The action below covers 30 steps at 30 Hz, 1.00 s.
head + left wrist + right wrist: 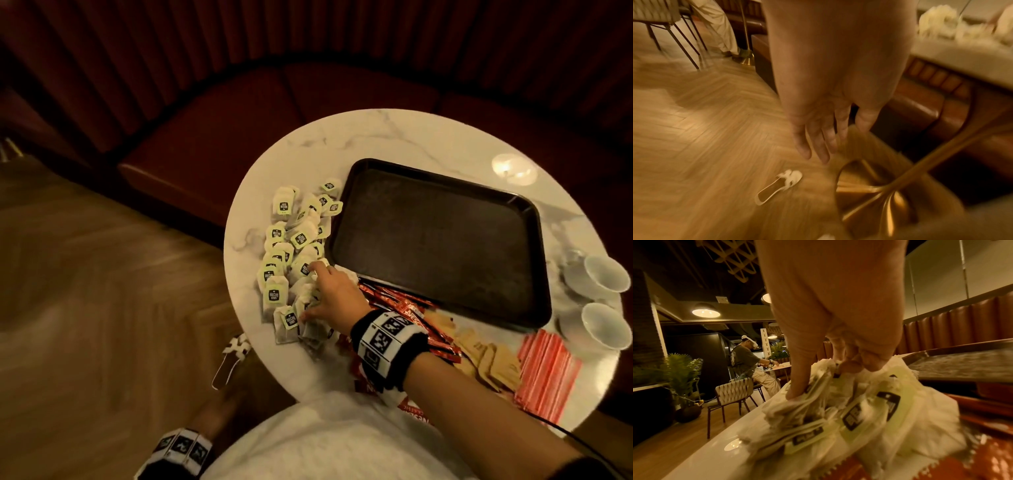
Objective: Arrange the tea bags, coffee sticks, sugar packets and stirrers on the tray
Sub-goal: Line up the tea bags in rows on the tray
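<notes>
A pile of white tea bags with green tags (294,246) lies on the round marble table (394,137), left of the empty dark tray (438,240). My right hand (310,293) reaches across into the near part of the pile. In the right wrist view the right hand (823,381) grips a bunch of tea bags (859,418) between thumb and curled fingers, beside the tray's rim (962,347). Red coffee sticks (404,308), brown sugar packets (489,359) and striped stirrers (548,370) lie along the table's near edge. My left hand (824,138) hangs off the table with straight fingers, holding nothing.
Two white cups (606,277) stand right of the tray. A red booth seat (239,113) curves behind the table. A white shoe (779,186) lies on the wood floor beside the table's gold base (875,191). Another person works at a far table (748,360).
</notes>
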Tool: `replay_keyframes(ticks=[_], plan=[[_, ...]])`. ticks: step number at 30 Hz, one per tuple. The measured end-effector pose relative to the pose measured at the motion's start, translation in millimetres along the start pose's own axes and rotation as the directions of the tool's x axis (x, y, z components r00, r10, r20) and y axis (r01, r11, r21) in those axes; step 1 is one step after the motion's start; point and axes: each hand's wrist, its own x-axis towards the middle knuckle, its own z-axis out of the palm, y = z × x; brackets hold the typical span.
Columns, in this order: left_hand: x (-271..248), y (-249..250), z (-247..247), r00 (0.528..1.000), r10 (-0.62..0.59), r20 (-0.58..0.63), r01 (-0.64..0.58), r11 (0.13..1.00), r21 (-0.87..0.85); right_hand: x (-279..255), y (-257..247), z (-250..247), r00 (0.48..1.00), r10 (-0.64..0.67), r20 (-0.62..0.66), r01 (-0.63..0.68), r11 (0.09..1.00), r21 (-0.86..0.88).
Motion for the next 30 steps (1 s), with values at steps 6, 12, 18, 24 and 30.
replay_keyframes(ticks=[6,12,18,24,30], plan=[[14.4,28.6,-39.0,0.998,0.021,-0.063,-0.019,0.999,0.029,1.0,6.7,-8.7,0.996,-0.084,0.014,0.081,0.98,0.181],[-5.6,89.1,-96.3,0.904,0.245,-0.351,-0.175,0.96,0.219,-19.3,0.9,-73.5,0.993,-0.113,-0.026,0.114,0.917,0.382],[-36.0,191.2,-67.6,0.725,0.672,-0.148,-0.687,0.696,-0.208,-36.3,-19.1,-134.9,0.964,-0.262,0.039,0.217,0.867,0.449],[-46.9,241.4,-32.8,0.638,0.725,0.261,-0.636,0.687,-0.353,-44.2,-27.1,-161.9,0.931,-0.345,0.12,0.241,0.827,0.508],[-42.1,259.2,-16.9,0.643,0.681,0.351,-0.539,0.727,-0.424,-41.7,-14.3,-163.2,0.962,-0.267,0.05,0.216,0.862,0.458]])
